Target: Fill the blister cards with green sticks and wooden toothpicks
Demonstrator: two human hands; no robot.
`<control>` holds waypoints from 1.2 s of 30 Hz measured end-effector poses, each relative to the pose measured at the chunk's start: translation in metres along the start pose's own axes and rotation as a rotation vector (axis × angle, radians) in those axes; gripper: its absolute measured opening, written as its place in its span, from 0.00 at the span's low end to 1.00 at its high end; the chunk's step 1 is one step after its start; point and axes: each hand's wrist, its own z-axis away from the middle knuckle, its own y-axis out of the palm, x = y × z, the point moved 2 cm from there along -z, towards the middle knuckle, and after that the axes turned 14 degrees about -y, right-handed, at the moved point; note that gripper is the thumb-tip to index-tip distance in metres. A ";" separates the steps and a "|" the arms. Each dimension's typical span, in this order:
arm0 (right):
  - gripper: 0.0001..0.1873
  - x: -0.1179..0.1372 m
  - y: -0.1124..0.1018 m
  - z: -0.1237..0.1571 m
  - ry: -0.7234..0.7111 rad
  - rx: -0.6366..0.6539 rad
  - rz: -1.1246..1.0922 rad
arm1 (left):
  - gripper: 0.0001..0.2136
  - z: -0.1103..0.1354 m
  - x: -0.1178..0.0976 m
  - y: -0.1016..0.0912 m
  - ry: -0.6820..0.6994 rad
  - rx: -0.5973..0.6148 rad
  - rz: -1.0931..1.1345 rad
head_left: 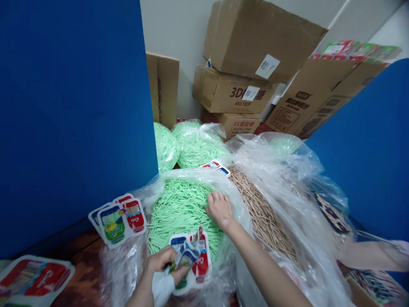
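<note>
A clear plastic bag stands wide open in front of me, full of thin light-green candy sticks. My right hand is at the bag's right side, its fingers curled down onto the green sticks, fingertips partly hidden. At the bag's near side, my left hand grips a printed pouch in blue, white and red. The pouch's top looks bent apart; whether anything is inside cannot be seen. A white covering shows on the left hand near the thumb.
More printed pouches lie left of the bag, with another stack nearer. Brown sticks fill a bag on the right. Sealed green bags and cardboard boxes stand behind. Blue panels flank both sides.
</note>
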 end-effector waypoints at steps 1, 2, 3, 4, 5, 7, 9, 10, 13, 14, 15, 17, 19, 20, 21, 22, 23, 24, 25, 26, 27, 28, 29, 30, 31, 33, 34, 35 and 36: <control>0.07 0.000 0.002 -0.001 0.003 0.000 0.001 | 0.15 0.000 -0.002 0.001 -0.005 0.006 0.001; 0.07 0.000 0.003 -0.002 0.003 -0.001 0.000 | 0.15 0.000 -0.004 0.002 -0.003 0.013 0.001; 0.07 0.000 0.005 -0.003 0.002 -0.002 -0.001 | 0.16 0.000 -0.006 0.003 0.003 0.020 0.002; 0.08 0.000 0.006 -0.003 0.000 -0.004 -0.004 | 0.15 0.000 -0.007 0.003 0.009 0.025 0.000; 0.08 -0.001 0.006 -0.003 -0.001 -0.008 -0.009 | 0.15 0.000 -0.009 0.003 0.010 0.027 -0.003; 0.08 -0.001 0.008 -0.002 -0.005 -0.022 -0.024 | 0.15 0.001 -0.010 0.003 -0.010 0.013 -0.012; 0.08 -0.001 0.008 -0.001 -0.011 -0.039 -0.049 | 0.15 0.001 -0.010 0.003 -0.037 0.002 -0.014; 0.08 -0.002 0.009 -0.001 -0.014 -0.047 -0.065 | 0.15 0.001 -0.010 0.003 -0.039 0.003 -0.009; 0.09 -0.004 0.008 0.000 -0.008 -0.076 -0.126 | 0.15 0.000 -0.009 0.004 -0.015 0.012 0.006; 0.10 -0.006 0.007 0.000 -0.003 -0.085 -0.153 | 0.15 0.000 -0.009 0.003 -0.008 0.010 0.006; 0.10 -0.007 0.006 0.000 0.001 -0.094 -0.184 | 0.15 -0.001 -0.008 0.003 -0.007 0.007 0.004; 0.11 -0.012 0.001 0.001 0.009 -0.113 -0.257 | 0.15 -0.001 -0.005 0.003 -0.020 0.006 0.005; 0.11 -0.016 -0.006 0.002 0.023 -0.141 -0.339 | 0.14 -0.001 -0.001 0.004 -0.030 0.006 0.013; 0.12 -0.017 -0.010 0.002 0.031 -0.158 -0.382 | 0.14 -0.001 0.000 0.005 -0.032 0.004 0.016; 0.12 -0.019 -0.013 0.002 0.039 -0.174 -0.424 | 0.14 -0.001 0.001 0.006 -0.030 0.007 0.017; 0.14 -0.020 -0.017 0.002 0.043 -0.186 -0.464 | 0.15 -0.001 0.002 0.006 -0.028 0.009 0.018; 0.15 -0.020 -0.019 0.001 0.045 -0.194 -0.500 | 0.15 -0.001 0.002 0.007 -0.026 0.011 0.019; 0.17 -0.021 -0.021 0.001 0.047 -0.198 -0.529 | 0.15 -0.001 0.003 0.007 -0.025 0.014 0.018; 0.18 -0.022 -0.023 0.001 0.048 -0.198 -0.549 | 0.15 -0.001 0.004 0.007 -0.024 0.017 0.017; 0.19 -0.024 -0.024 0.001 0.050 -0.195 -0.562 | 0.15 -0.001 0.004 0.006 -0.023 0.021 0.017; 0.19 -0.025 -0.024 0.002 0.052 -0.186 -0.568 | 0.15 -0.001 0.005 0.006 -0.024 0.026 0.015; 0.18 -0.027 -0.023 0.003 0.053 -0.171 -0.568 | 0.15 0.000 0.005 0.005 -0.028 0.029 0.011; 0.17 -0.028 -0.021 0.004 0.054 -0.148 -0.564 | 0.15 0.000 0.005 0.004 -0.034 0.031 0.007; 0.15 -0.029 -0.019 0.005 0.056 -0.116 -0.555 | 0.16 0.001 0.005 0.003 -0.041 0.029 0.005; 0.13 -0.029 -0.016 0.006 0.062 -0.078 -0.542 | 0.16 0.001 0.005 0.002 -0.048 0.025 0.003; 0.10 -0.025 -0.009 0.008 0.087 0.005 -0.509 | 0.16 0.001 0.003 0.002 -0.059 0.016 0.002; 0.09 -0.022 -0.005 0.009 0.104 0.043 -0.491 | 0.16 0.001 0.002 0.003 -0.058 0.017 0.000; 0.08 -0.018 -0.002 0.010 0.121 0.074 -0.476 | 0.16 0.001 0.001 0.004 -0.053 0.021 -0.003; 0.08 -0.013 0.001 0.011 0.134 0.097 -0.464 | 0.15 0.000 0.000 0.004 -0.044 0.026 -0.008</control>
